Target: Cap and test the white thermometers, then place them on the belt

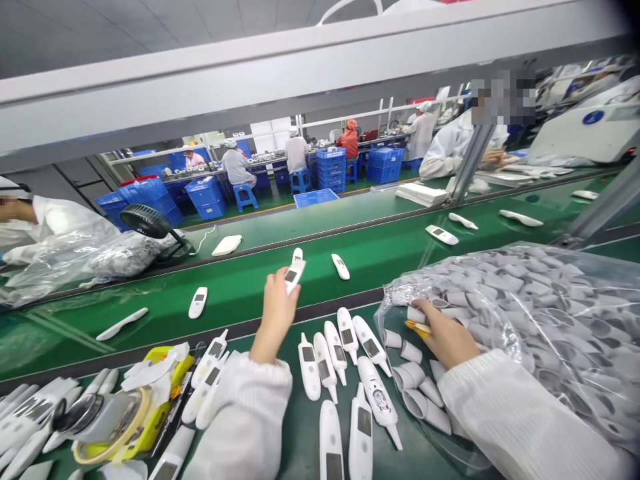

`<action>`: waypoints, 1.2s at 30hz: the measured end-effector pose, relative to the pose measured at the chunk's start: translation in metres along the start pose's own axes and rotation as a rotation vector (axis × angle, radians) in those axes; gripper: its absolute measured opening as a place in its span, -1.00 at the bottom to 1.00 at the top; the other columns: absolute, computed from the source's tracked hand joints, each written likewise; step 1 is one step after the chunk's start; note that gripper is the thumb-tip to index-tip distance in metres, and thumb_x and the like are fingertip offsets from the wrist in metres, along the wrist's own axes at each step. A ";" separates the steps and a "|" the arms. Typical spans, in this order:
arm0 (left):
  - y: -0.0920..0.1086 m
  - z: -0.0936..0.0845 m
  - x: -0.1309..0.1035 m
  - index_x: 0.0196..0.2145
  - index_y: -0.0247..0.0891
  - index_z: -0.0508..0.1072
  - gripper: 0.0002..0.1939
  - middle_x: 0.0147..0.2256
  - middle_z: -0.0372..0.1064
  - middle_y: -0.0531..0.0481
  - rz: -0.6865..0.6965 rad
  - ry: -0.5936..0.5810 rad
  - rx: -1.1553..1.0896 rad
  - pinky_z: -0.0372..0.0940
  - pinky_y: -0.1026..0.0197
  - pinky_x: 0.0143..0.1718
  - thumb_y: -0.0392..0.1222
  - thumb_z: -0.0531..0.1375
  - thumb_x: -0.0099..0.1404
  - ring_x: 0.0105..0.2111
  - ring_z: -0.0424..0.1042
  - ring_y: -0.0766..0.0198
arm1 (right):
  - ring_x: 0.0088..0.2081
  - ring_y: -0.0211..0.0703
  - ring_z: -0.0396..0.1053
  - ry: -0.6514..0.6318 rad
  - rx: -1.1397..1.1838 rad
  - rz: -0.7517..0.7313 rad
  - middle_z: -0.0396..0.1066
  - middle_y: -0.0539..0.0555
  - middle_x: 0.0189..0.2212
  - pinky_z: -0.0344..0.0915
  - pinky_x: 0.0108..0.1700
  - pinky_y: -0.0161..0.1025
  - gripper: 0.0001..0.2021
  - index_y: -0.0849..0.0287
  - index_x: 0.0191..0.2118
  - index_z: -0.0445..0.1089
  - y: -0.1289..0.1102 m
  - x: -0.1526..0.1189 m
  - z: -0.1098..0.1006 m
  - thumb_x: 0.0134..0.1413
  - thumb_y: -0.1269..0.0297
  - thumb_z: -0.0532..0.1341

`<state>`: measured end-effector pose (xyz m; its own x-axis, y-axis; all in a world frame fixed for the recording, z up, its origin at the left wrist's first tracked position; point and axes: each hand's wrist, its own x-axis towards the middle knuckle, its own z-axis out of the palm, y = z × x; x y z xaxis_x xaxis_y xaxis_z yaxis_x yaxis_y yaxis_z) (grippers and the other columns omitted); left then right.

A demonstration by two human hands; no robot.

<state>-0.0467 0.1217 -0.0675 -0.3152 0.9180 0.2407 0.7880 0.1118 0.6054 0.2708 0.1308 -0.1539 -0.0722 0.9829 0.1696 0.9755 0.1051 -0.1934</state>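
Over the green belt, my left hand [280, 303] is closed on a white thermometer [295, 275] with a dark screen. Another white device [298, 255] shows just behind it. My right hand [445, 333] is at the left side of a clear plastic bag [505, 300] full of grey-white caps, its fingers around a yellow-handled tool [418, 328]. Several white thermometers [334, 353] lie between my forearms on the green table, most with a thin probe tip. One of them [381, 399] has a round opening showing inner parts. Loose caps [411, 351] sit beside my right hand.
The green belt [260, 267] carries several spaced-out white devices. At lower left are a yellow tray [155, 427], a tape roll [113, 433] and more thermometers. A black fan [150, 223] and a metal post [473, 163] stand beyond. Co-workers sit across the belt.
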 end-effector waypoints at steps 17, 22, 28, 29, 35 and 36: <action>-0.058 0.080 0.131 0.11 -0.28 0.36 -0.59 0.11 0.31 -0.18 -0.353 0.092 0.178 0.36 -0.13 0.04 -0.07 0.20 0.38 0.05 0.38 0.04 | -0.25 -0.08 0.52 0.177 0.438 -0.040 0.53 0.05 -0.24 0.39 -0.29 -0.26 -0.41 0.01 0.06 0.40 0.009 -0.010 -0.001 -0.11 0.55 0.00; -0.052 0.077 0.140 0.10 -0.29 0.37 -0.61 0.08 0.34 -0.17 -0.371 0.041 -0.091 0.39 -0.09 0.00 -0.08 0.20 0.38 0.00 0.41 0.08 | -0.35 -0.15 0.45 0.134 0.475 -0.114 0.41 0.05 -0.23 0.40 -0.33 -0.26 -0.54 -0.03 -0.09 0.46 0.008 -0.006 -0.004 -0.08 0.49 0.02; -0.031 0.046 0.115 0.06 -0.30 0.40 -0.64 0.03 0.38 -0.15 -0.300 0.016 -0.591 0.41 -0.04 -0.04 -0.09 0.20 0.38 -0.04 0.44 0.11 | -0.22 -0.10 0.43 0.131 0.577 -0.073 0.34 0.08 -0.18 0.40 -0.15 -0.17 -0.65 0.01 -0.13 0.42 0.007 -0.004 -0.002 0.02 0.42 0.02; -0.025 0.039 0.107 0.05 -0.31 0.40 -0.65 0.02 0.38 -0.15 -0.278 0.021 -0.693 0.42 -0.03 -0.05 -0.09 0.20 0.38 -0.06 0.44 0.12 | -0.22 -0.10 0.41 0.129 0.616 -0.079 0.35 0.08 -0.18 0.39 -0.12 -0.15 -0.67 0.02 -0.12 0.42 0.004 -0.003 -0.002 0.05 0.39 0.03; 0.022 -0.012 0.026 -0.03 -0.29 0.39 -0.65 -0.15 0.45 -0.09 -0.074 0.021 -1.235 0.40 0.12 -0.11 0.04 0.11 0.42 -0.16 0.47 0.23 | -0.27 -0.17 0.36 0.087 1.087 -0.069 0.42 0.11 -0.14 0.34 -0.32 -0.29 -0.73 0.10 -0.08 0.40 -0.039 -0.001 -0.030 0.16 0.12 0.16; 0.030 -0.020 0.010 -0.04 -0.27 0.39 -0.63 -0.23 0.46 -0.04 -0.033 0.002 -1.286 0.39 0.16 -0.12 0.09 0.11 0.41 -0.19 0.47 0.26 | -0.39 -0.26 0.30 0.043 1.191 -0.049 0.40 0.08 -0.20 0.23 -0.47 -0.37 -0.70 0.10 -0.06 0.38 -0.051 -0.001 -0.040 0.15 0.08 0.19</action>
<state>-0.0370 0.1268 -0.0315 -0.3265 0.9210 0.2125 -0.2935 -0.3125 0.9034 0.2298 0.1185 -0.1056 -0.0748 0.9704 0.2296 0.1633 0.2391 -0.9572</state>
